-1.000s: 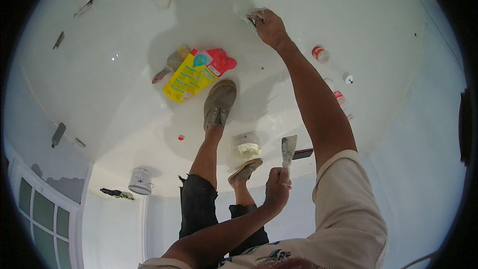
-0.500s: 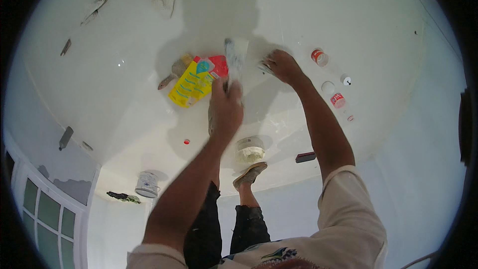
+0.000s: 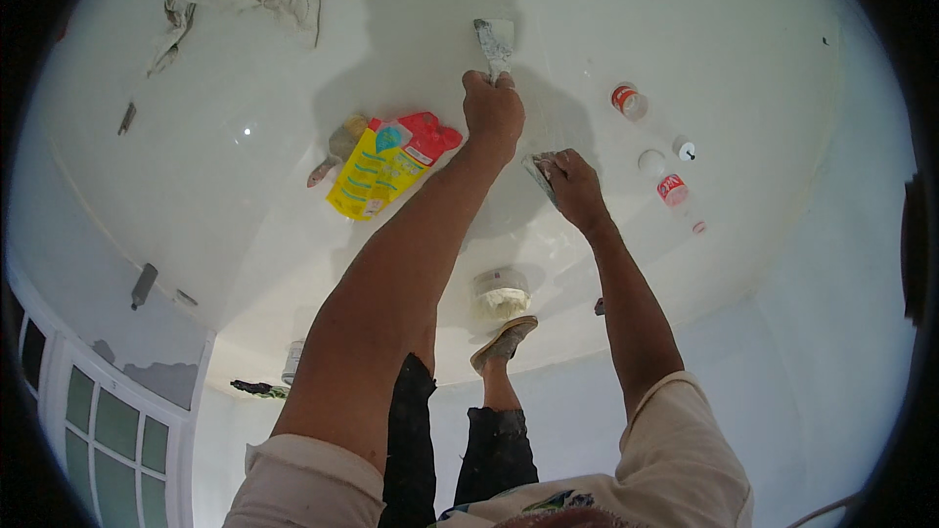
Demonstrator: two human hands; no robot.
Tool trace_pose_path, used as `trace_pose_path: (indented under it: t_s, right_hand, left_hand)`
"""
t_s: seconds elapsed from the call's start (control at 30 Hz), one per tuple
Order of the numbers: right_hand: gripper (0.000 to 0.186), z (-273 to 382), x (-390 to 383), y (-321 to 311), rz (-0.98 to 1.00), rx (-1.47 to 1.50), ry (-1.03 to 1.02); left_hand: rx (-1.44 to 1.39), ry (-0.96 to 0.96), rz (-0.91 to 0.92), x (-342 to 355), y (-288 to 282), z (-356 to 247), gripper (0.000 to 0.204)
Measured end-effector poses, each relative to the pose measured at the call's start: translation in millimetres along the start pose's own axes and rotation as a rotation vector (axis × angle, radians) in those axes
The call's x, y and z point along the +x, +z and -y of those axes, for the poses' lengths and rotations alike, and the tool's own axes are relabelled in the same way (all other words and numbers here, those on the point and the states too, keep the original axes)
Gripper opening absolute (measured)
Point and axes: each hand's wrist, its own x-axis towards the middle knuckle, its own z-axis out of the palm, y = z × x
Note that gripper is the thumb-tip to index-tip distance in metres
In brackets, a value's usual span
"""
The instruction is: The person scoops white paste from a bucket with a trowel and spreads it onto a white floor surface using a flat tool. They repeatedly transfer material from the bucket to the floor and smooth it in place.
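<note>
My left hand point(image 3: 494, 112) grips a putty-smeared scraper point(image 3: 494, 39), its blade at the upper middle of the pale floor point(image 3: 245, 68). My right hand point(image 3: 577, 186), lower and right of it, is closed on a second smeared blade tool point(image 3: 542, 179). Left of my hands lies a yellow and red pouch point(image 3: 381, 171) over a dirty brush point(image 3: 331, 156). Below them a tub of pale paste point(image 3: 501, 293) stands by my right shoe point(image 3: 505, 342). My left forearm hides part of my left leg.
Clear containers point(image 3: 629, 100) with red labels and a white lid point(image 3: 685, 150) lie to the right. A crumpled cloth point(image 3: 274, 0) is at the top left. A bucket point(image 3: 291, 362) is partly hidden. Pale walls and a paned door point(image 3: 112, 420) border the floor.
My left hand has swung up from low near my legs, carrying the scraper forward. My right hand has drawn back down and rightward with its blade.
</note>
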Motion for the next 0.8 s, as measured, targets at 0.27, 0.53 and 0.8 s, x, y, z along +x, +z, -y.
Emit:
trace_pose_path:
  t_s: [0.27,0.53,0.8]
  right_hand:
    - [0.022,14,8,-15,-0.136,0.168,-0.015]
    - [0.033,83,194,-70,-0.359,-0.215,-0.467]
    - [0.027,87,220,-27,0.197,-0.590,-0.652]
  left_hand:
    - [-0.181,-0.044,0.006,-2,11,-19,0.021]
    - [-0.230,-0.274,0.074,-113,-54,8,0.020]
    - [-0.274,-0.587,0.145,-227,-99,8,0.020]
